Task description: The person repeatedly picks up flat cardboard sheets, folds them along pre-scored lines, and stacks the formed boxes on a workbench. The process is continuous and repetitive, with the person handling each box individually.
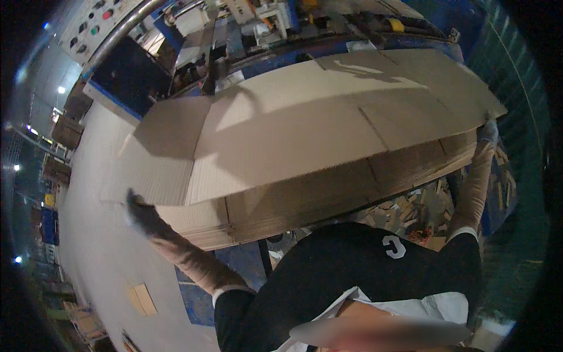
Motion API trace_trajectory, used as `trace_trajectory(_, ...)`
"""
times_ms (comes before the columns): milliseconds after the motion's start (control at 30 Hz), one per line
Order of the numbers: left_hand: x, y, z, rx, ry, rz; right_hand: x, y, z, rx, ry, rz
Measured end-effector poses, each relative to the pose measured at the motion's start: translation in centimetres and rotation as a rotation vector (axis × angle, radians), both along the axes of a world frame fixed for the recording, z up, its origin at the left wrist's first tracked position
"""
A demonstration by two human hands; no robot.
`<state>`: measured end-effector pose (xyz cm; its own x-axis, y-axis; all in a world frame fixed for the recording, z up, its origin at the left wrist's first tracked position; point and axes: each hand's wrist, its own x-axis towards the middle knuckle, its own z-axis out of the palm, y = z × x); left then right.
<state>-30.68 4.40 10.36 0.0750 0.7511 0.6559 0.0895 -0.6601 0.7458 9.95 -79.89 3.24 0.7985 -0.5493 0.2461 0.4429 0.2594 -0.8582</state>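
Observation:
A large creased brown cardboard sheet (281, 144) stretches across the view between my two hands. My left hand (141, 214), in a grey glove and somewhat blurred, is closed on its near left edge. At the far right corner, my right hand (488, 132), also gloved, grips the same sheet; its fingers are partly hidden. Beneath lies a stack of similar cardboard sheets (305, 202), its near edge showing below the held sheet. The held sheet's near edge is raised above that stack, and its far edge reaches up to the machine.
A blue machine (281, 61) with metal parts stands beyond the sheet. Its control panel (97, 26) with coloured buttons is at the upper left. Cardboard scraps (404, 214) lie below the stack, and one flat piece (141, 299) lies on the floor. A green corrugated wall (522, 88) rises at right.

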Motion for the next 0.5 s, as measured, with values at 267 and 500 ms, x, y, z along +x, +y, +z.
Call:
trace_trajectory(267,-2.1,-13.3,-6.1,-0.144,0.112,-0.469,-21.0,19.0,3.9,-1.210,-0.110,-0.140)
trace_trajectory(500,4.6,-19.7,-5.9,0.658,1.071,-0.831,-20.7,24.4,0.0,-1.936,-0.513,0.621)
